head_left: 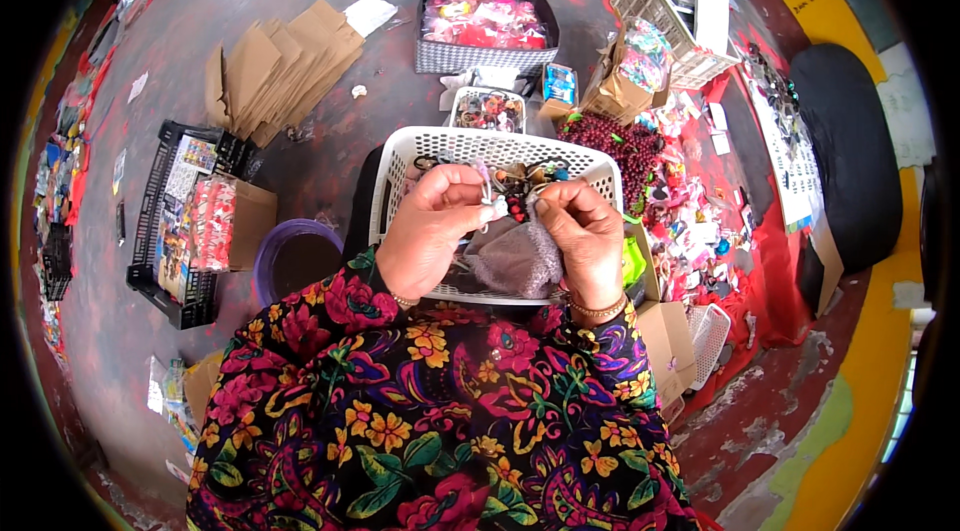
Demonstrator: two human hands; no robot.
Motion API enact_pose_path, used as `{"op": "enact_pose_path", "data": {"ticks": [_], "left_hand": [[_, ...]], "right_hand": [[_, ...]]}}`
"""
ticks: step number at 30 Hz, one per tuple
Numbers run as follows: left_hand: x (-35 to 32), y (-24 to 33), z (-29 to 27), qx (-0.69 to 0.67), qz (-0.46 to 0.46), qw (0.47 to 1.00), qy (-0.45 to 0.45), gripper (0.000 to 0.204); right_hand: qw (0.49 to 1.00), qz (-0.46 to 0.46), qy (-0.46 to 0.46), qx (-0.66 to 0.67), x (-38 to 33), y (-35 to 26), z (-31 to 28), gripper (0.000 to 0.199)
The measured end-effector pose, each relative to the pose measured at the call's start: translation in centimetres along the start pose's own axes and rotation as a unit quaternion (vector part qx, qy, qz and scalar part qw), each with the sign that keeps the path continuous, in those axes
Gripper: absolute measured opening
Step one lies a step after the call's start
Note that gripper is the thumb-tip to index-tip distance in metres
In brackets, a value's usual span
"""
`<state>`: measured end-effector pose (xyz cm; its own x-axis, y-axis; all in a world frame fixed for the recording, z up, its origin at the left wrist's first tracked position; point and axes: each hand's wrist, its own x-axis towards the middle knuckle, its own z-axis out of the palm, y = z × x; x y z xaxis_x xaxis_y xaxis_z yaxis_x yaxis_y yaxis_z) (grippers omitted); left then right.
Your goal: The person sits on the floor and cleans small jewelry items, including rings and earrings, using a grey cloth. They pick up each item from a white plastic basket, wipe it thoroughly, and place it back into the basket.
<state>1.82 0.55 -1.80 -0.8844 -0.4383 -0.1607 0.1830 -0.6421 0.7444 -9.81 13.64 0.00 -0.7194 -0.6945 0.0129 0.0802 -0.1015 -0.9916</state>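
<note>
My left hand [432,229] is closed in a pinch above the white perforated basket [392,166]. Between its fingertips is a small pale white piece [494,210], with a light strand looping above it. My right hand [585,236] is also pinched, close beside it on the right. Its thumb and finger grip the upper edge of a fuzzy greyish-mauve cloth piece [515,261], which hangs into the basket. Dark cords and small red and blue bits lie in the basket behind my fingers, partly hidden by my hands.
Beyond the basket stand a smaller white basket [457,117] of trinkets and a grey bin [432,57] of pink packets. To the left are a purple bucket [262,266], a black crate [142,231] and flattened cardboard [285,71]. Dark red beads [615,146] lie right.
</note>
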Motion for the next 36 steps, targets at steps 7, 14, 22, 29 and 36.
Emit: {"op": "enact_pose_path", "data": {"ticks": [7, 14, 22, 29, 36], "left_hand": [[-0.1, 0.2, 0.1, 0.101, 0.062, 0.993, -0.022, 0.029], [-0.7, 0.2, 0.2, 0.243, 0.132, 0.958, -0.075, 0.034], [-1.2, 0.4, 0.2, 0.456, 0.202, 0.860, -0.109, 0.031], [-1.4, 0.7, 0.4, 0.433, 0.204, 0.871, -0.113, 0.025], [-1.6, 0.6, -0.1, 0.389, 0.167, 0.894, -0.146, 0.024]], "right_hand": [[0.981, -0.094, -0.037, -0.164, 0.1, 0.1, 0.4, 0.009], [0.989, 0.028, -0.074, -0.123, 0.0, -0.6, 0.6, 0.009], [0.899, -0.164, -0.150, -0.376, -0.2, -1.6, -0.1, 0.006], [0.936, -0.113, -0.161, -0.293, -0.1, -1.4, -0.4, 0.008], [0.951, -0.034, -0.204, -0.231, -0.2, -2.0, -0.6, 0.008]]}}
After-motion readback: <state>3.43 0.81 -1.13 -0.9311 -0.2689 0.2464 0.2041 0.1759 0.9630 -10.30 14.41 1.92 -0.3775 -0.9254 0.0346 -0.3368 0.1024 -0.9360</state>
